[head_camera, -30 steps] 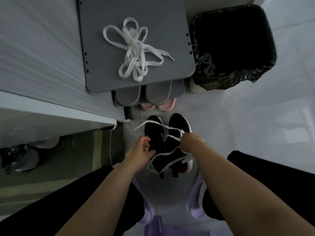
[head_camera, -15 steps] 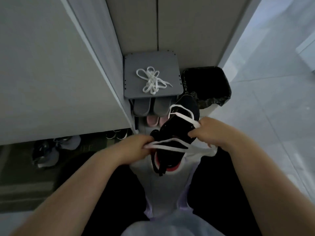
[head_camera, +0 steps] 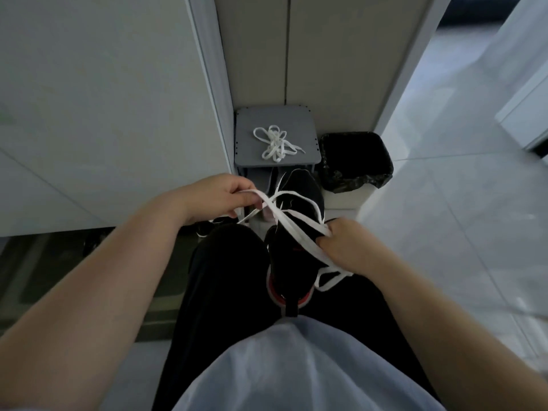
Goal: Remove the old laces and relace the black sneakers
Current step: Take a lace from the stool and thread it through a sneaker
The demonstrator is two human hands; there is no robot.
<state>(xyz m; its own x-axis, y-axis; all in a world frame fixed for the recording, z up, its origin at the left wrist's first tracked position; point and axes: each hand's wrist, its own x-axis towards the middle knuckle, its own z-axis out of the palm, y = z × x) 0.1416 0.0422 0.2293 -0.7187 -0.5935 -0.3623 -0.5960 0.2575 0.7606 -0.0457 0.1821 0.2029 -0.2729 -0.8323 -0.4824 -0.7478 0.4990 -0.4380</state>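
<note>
My left hand (head_camera: 225, 197): fingers curled, pinching one run of the white lace (head_camera: 296, 229), raised to the left of the shoe. My right hand (head_camera: 347, 247): fingers closed round several strands of the same lace, against the shoe's right side; a loop hangs below the palm. Black sneaker (head_camera: 290, 262): on my lap between the thighs, toe pointing away, lace crossing above it. Beyond: grey shoe rack (head_camera: 299, 126) bearing a loose bundle of white laces (head_camera: 274, 142); black-lined bin (head_camera: 355, 161) just beside it on the right.
</note>
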